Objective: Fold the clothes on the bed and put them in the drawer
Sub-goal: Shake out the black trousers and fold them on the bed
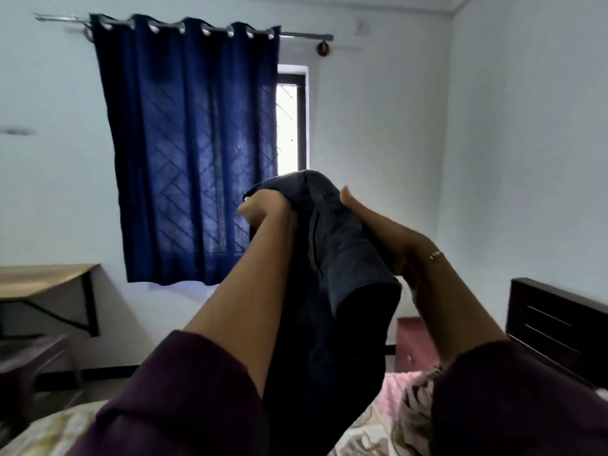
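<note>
The white wall (378, 133) fills most of the frame, and in the upper left of it a dark blue curtain (190, 149) hangs from a metal rod (306, 35) by rings. Just beside the curtain's right edge, a narrow strip of bright window (291, 123) shows. Along the bottom of the frame lies the bed (49, 429) with a patterned sheet, and at the lower right a pink and patterned cloth (408, 390) rests on it. At the right edge stands a dark wooden headboard (559, 327), and between it and the centre a small reddish cabinet (411, 340) stands against the wall. At the left edge a wooden table (42, 281) with black legs is fixed near the wall. In the centre of the frame both arms, in dark purple sleeves (171, 399), reach up and forward and hold a dark navy garment (332, 291) in the air above the bed; it hangs down between the two forearms to the bottom of the frame. The left hand (263, 209) grips the top edge of the garment with curled fingers. The right hand (371, 222) holds the garment from the other side, thumb up against the fabric; its other fingers are hidden behind the cloth. A thin gold bracelet (436, 255) sits on the right wrist.
</note>
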Demonstrator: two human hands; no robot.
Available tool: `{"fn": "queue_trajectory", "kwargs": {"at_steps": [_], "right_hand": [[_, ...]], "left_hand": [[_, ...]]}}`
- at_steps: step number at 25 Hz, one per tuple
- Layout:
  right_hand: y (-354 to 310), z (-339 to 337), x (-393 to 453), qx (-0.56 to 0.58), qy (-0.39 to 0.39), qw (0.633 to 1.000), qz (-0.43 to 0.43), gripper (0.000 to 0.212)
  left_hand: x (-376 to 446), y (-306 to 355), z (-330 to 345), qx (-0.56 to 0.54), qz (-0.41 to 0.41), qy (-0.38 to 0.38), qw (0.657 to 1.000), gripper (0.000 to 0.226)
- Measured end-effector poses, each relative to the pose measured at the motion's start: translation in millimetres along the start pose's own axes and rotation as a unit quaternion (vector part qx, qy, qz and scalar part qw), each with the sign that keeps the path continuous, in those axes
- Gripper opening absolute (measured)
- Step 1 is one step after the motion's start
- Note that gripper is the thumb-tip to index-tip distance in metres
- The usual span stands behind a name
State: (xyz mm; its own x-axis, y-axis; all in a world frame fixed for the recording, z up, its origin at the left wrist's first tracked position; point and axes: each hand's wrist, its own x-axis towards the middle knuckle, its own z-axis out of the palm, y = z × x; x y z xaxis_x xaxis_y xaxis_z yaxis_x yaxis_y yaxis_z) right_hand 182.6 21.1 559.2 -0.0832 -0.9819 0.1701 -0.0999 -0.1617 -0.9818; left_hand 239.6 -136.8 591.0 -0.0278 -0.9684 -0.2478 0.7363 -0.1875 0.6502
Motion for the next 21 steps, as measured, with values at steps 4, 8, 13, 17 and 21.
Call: {"fn": "queue_trajectory", "kwargs": {"at_steps": [4, 8, 13, 17, 21], "right_hand": [[9.1, -1.7, 2.8, -0.156, -0.060, 0.986, 0.013, 0.052], [0.5, -0.7, 45.3, -0.183, 0.153, 0.970, -0.048, 0.056], [-26.4, -10.7, 87.7, 0.197, 0.155, 0.965, -0.079, 0.035], [-14.6, -4.4, 140.5, 0.315, 0.183, 0.931, -0.023, 0.020], [-5.4, -14.4, 168.2, 0.318, 0.235, 0.918, -0.040, 0.021]], "left_hand": [[5.0, 22.5, -4.6, 0.036, 0.156, 0.061, 0.985, 0.040], [16.2, 31.9, -19.4, 0.257, 0.203, -0.019, 0.945, 0.038], [21.6, 28.3, -37.7, 0.460, 0.279, -0.143, 0.831, 0.064], [-6.0, 16.5, -45.1, 0.475, 0.260, -0.225, 0.810, 0.082], [19.0, -19.8, -81.6, 0.618, 0.302, -0.138, 0.712, 0.063]]}}
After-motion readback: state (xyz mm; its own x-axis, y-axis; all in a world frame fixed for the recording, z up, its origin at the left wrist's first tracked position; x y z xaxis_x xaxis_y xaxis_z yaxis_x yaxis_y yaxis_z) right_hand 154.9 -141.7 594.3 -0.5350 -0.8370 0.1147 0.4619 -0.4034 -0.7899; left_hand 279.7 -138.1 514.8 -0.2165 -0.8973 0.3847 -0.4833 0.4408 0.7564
